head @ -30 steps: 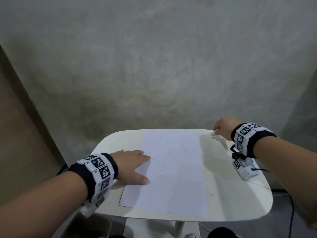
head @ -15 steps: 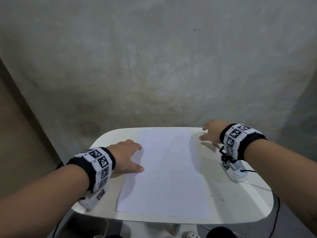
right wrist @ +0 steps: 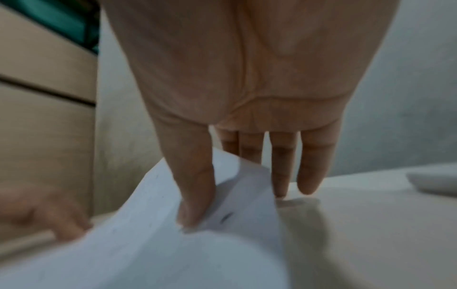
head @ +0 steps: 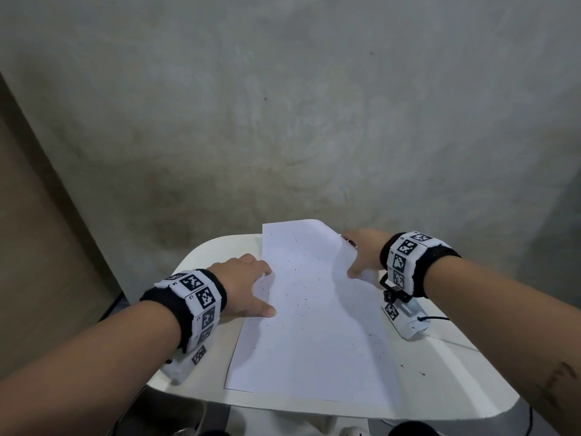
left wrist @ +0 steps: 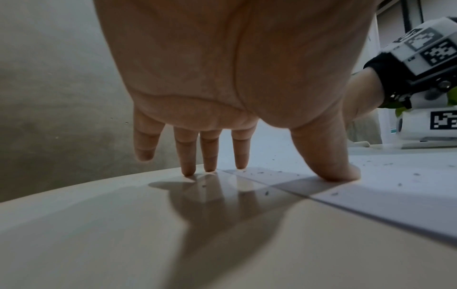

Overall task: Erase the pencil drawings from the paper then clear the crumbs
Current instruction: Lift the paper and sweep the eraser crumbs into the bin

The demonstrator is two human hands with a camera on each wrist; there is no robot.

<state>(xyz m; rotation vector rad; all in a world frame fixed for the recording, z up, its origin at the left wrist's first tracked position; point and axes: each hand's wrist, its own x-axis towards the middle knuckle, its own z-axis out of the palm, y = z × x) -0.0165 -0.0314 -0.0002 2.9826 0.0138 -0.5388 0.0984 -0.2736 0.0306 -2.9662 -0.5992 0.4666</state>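
Observation:
A white sheet of paper [head: 311,335] lies on the small white table [head: 446,385], sprinkled with dark eraser crumbs [head: 303,298]; no drawing shows on it. My left hand [head: 265,291] rests on the sheet's left edge with straight fingers, and in the left wrist view its thumb [left wrist: 338,174] presses the paper [left wrist: 395,195]. My right hand [head: 353,256] pinches the far right edge, which curls up off the table. In the right wrist view the thumb [right wrist: 195,205] lies on top of the paper [right wrist: 148,244] with the fingers behind it.
More crumbs [head: 412,369] lie on the bare table right of the sheet. A blurred white object [right wrist: 432,181] sits on the table right of my right hand. A grey wall stands close behind the table, and a beige panel is at the left.
My right hand came left from the table's far right corner to the paper's right edge, pinched it and lifted it. The left hand has stayed on the left edge.

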